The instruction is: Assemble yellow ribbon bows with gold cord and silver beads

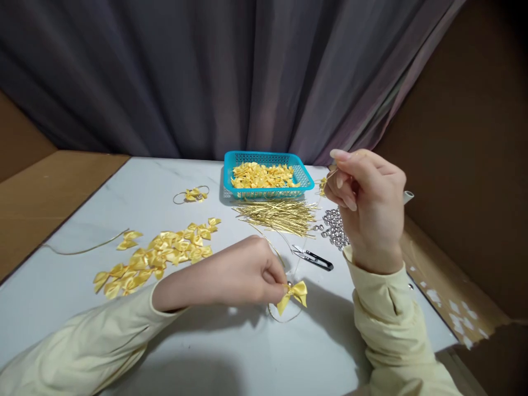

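My left hand (243, 272) pinches a yellow satin bow (297, 291) just above the table. A small silver bead (290, 284) shows at the bow's upper edge, and a loop of thin gold cord (289, 320) hangs below it. Raised to the right, my right hand (371, 187) has its thumb and forefinger pressed together on a fine thread (329, 179), which runs faintly down toward the bow. Whether a needle is in those fingers I cannot tell. Between the hands lie black-handled thread snips (315, 258).
Behind the hands stands a blue basket (268, 192) of yellow bows. Gold cord pieces (280, 214) lie before it, silver beads (336, 228) right of them. Loose bows (165, 250), a cord (91, 250) and a finished-looking bow loop (193, 194) are leftward. Cardboard walls (462, 165) flank the table.
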A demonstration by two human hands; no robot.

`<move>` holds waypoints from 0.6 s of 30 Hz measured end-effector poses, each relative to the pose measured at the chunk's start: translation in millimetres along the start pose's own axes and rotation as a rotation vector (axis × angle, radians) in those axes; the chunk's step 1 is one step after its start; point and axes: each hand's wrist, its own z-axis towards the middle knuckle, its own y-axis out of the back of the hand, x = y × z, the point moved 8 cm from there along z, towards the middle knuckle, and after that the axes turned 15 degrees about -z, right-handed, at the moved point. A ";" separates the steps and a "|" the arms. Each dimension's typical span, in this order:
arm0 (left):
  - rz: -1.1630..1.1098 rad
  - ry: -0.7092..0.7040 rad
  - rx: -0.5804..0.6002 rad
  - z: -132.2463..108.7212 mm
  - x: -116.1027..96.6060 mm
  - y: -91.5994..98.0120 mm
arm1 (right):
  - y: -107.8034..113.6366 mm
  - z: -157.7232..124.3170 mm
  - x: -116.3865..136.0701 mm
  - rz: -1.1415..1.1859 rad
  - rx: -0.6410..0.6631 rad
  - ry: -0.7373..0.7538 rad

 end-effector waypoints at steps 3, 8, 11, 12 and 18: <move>0.007 -0.026 0.008 -0.7 -2.6 -1.8 | -0.7 2.6 -4.9 -0.017 0.004 0.007; 0.026 -0.058 0.033 -2.8 -6.2 -5.1 | -2.3 8.4 -19.1 -0.012 0.019 -0.020; 0.035 -0.067 0.044 -3.2 -6.1 -5.5 | -2.4 12.1 -27.1 0.013 0.023 -0.041; 0.038 -0.069 0.045 -3.3 -6.1 -5.3 | -2.1 13.3 -29.3 0.018 0.021 -0.046; 0.036 -0.077 0.056 -4.8 -10.1 -3.0 | 0.9 16.7 -37.8 -0.011 0.011 -0.058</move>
